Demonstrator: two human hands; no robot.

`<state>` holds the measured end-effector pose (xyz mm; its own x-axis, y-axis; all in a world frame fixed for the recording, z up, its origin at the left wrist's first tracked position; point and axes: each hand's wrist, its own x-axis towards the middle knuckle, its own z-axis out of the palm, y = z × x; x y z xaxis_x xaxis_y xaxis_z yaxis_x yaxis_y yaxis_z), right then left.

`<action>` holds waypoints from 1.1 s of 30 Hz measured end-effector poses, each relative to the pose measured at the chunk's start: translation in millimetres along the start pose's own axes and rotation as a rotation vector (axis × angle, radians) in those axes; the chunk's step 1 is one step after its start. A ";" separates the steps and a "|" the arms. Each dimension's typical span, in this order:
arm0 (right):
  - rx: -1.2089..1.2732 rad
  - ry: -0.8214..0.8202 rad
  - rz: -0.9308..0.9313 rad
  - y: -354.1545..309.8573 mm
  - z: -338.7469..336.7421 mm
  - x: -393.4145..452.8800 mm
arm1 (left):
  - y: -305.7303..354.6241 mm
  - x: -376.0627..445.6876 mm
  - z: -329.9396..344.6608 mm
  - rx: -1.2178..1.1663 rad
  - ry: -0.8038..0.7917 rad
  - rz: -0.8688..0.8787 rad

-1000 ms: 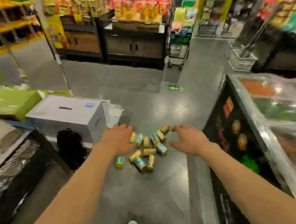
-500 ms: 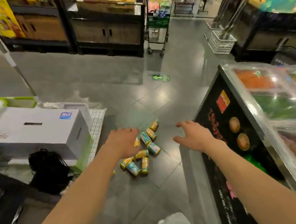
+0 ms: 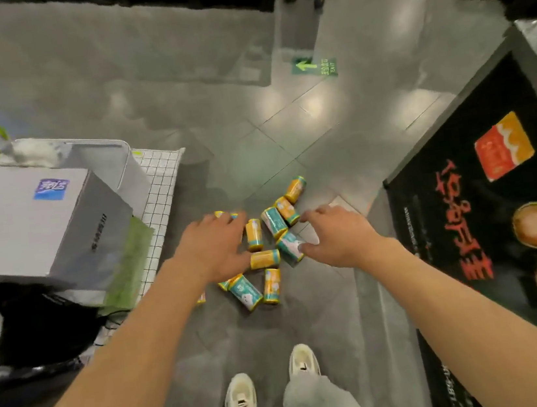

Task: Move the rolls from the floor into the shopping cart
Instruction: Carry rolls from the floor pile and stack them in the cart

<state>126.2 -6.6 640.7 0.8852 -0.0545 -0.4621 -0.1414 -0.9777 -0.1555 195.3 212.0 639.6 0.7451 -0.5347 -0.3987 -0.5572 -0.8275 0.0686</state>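
Small yellow-and-teal wrapped rolls (image 3: 264, 259) lie scattered in a cluster on the grey tiled floor (image 3: 250, 130), just beyond my pale sneakers (image 3: 239, 395). My left hand (image 3: 213, 248) reaches out above the left side of the cluster, fingers spread and relaxed, holding nothing, and hides a few rolls beneath it. My right hand (image 3: 339, 236) reaches out above the right side, fingers loosely extended, empty too. Most rolls show between my two hands. A grey cardboard box (image 3: 23, 218) sits at the left.
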 end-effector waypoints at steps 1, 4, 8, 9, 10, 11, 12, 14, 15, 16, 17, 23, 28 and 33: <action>-0.005 -0.010 -0.004 3.2 16.5 22.3 | -8.4 19.6 16.9 0.016 0.003 -0.002; -0.001 -0.014 -0.020 11.4 73.6 86.5 | -29.6 75.7 78.4 0.013 0.013 -0.005; -0.022 -0.050 -0.017 22.6 164.8 154.8 | -49.5 132.0 185.1 0.021 -0.027 0.017; -0.024 -0.056 -0.017 25.8 191.1 170.7 | -54.6 145.4 216.5 0.025 -0.044 0.023; -0.026 -0.058 -0.019 29.2 216.6 187.0 | -59.6 158.7 247.5 0.030 -0.058 0.032; -0.027 -0.058 -0.023 32.3 242.3 202.2 | -63.9 170.6 278.7 0.037 -0.078 0.038; -0.026 -0.054 -0.029 34.9 267.3 216.4 | -67.6 181.2 308.9 0.040 -0.093 0.045; -0.030 -0.033 -0.042 41.4 317.3 245.1 | -75.0 204.9 365.5 0.064 -0.105 0.064; -0.034 -0.033 -0.046 44.4 341.7 258.5 | -77.8 215.5 391.0 0.076 -0.108 0.071; -0.041 -0.034 -0.053 47.7 365.4 271.1 | -80.5 226.5 415.0 0.083 -0.109 0.081; -0.047 -0.035 -0.063 50.3 388.0 282.1 | -82.7 236.4 436.6 0.083 -0.113 0.087; -0.028 -0.059 -0.035 64.3 484.8 331.6 | -93.9 285.4 523.3 0.103 -0.077 0.120; 0.104 -0.053 0.115 70.4 527.2 356.8 | -99.5 300.8 552.3 0.141 -0.042 0.164; 0.222 -0.130 0.178 63.2 543.0 362.0 | -105.2 301.5 559.4 0.196 -0.053 0.213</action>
<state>197.0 22.1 -10.5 0.7757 -0.1801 -0.6048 -0.3950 -0.8860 -0.2429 273.5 233.5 0.6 0.5865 -0.6791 -0.4414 -0.7630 -0.6461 -0.0198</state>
